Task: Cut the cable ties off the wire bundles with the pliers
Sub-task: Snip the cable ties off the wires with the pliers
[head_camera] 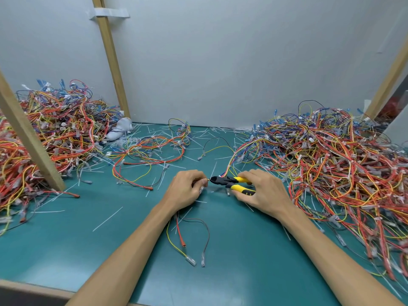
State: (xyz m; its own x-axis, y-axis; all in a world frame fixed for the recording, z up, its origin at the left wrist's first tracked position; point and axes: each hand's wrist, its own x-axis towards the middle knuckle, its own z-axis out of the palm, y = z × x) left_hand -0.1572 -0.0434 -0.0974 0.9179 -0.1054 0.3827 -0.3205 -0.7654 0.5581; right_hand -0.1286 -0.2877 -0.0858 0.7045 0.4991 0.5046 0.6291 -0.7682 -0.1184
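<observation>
- The green mat (110,239) fills the lower half of the frame, and all the work sits on it.
- A large heap of wire bundles (331,164) covers the right side. A second heap (55,133) fills the left, partly behind a slanted wooden post (28,138).
- A loose bundle (152,149) lies alone at centre, above the hands.
- The left hand (187,188), just left of centre, has its fingers curled and pinches the held bundle (189,230), whose wire ends trail down toward the bottom of the frame.
- The right hand (262,191), right of centre, wraps round the yellow handles of the pliers (231,183).
- The black nose of the pliers points left, right at the left hand's fingertips, and looks nearly closed.
- Cut ties (108,218) lie scattered as pale strips over the mat.
- The tie being worked is too small to make out where nose and fingertips meet.
- The step looks like the cut itself, on this one bundle.
- Next, the blades should catch only the tie, not the insulation. Then the freed wires need setting aside and a fresh bundle taking, probably from the right heap.
</observation>
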